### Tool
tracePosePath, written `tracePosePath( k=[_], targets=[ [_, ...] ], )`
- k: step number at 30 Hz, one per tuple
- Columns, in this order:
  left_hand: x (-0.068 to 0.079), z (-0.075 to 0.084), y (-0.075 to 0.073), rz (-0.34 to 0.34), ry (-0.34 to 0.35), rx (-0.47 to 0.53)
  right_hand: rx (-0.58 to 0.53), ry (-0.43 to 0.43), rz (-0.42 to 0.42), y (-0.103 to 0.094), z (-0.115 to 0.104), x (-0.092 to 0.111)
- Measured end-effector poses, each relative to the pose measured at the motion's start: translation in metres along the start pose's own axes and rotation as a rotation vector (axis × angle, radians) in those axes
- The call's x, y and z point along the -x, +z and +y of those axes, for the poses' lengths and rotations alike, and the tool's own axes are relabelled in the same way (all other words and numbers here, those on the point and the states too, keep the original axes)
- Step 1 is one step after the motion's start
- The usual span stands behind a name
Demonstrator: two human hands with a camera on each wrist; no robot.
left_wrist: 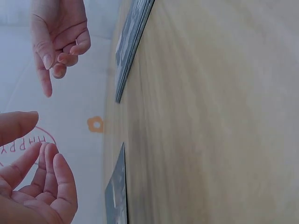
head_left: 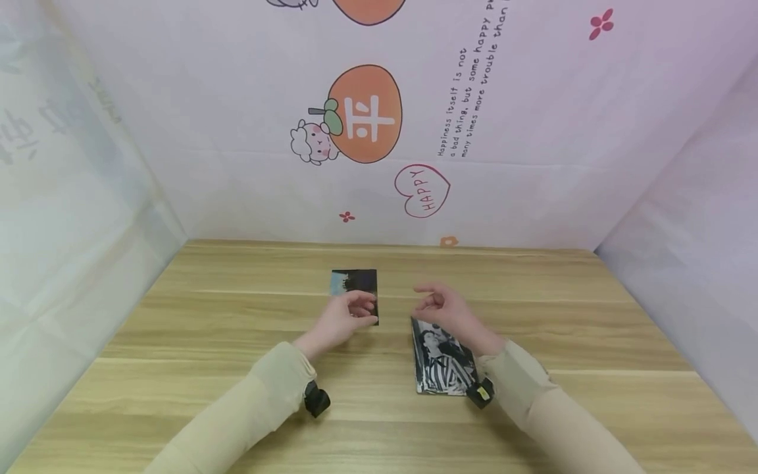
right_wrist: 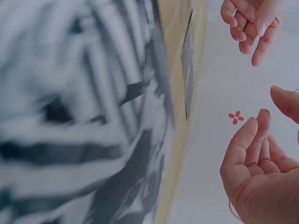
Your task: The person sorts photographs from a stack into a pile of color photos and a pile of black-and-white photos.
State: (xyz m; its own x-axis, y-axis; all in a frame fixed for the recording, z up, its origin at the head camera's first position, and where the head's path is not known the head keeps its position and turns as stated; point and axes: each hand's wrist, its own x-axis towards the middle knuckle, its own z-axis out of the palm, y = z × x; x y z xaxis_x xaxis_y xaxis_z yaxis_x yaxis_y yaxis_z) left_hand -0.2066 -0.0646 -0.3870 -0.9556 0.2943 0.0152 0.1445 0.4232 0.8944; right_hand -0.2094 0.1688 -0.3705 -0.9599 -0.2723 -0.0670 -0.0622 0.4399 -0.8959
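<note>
Wooden tabletop [head_left: 379,434], gap between card [head_left: 358,280] edge and photo stack [head_left: 439,372], left hand [head_left: 345,315], right hand [head_left: 449,312] both loosely unclenched

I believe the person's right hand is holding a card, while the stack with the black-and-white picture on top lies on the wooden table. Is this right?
Not quite: the right hand is holding nothing, as the right wrist view shows. The stack with the black-and-white picture on top does lie on the wooden table.
</note>
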Motion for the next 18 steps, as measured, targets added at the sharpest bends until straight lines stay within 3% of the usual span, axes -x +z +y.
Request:
tracePosePath(
  k=[10,18],
  targets=[
    [0.008,-0.001,0.017,-0.090,0.050,0.075,0.026,-0.001,0.028,-0.016,0.016,0.019],
    [0.012,0.002,0.030,-0.137,0.038,0.103,0.048,0.023,0.020,-0.029,0.034,0.032]
  ],
)
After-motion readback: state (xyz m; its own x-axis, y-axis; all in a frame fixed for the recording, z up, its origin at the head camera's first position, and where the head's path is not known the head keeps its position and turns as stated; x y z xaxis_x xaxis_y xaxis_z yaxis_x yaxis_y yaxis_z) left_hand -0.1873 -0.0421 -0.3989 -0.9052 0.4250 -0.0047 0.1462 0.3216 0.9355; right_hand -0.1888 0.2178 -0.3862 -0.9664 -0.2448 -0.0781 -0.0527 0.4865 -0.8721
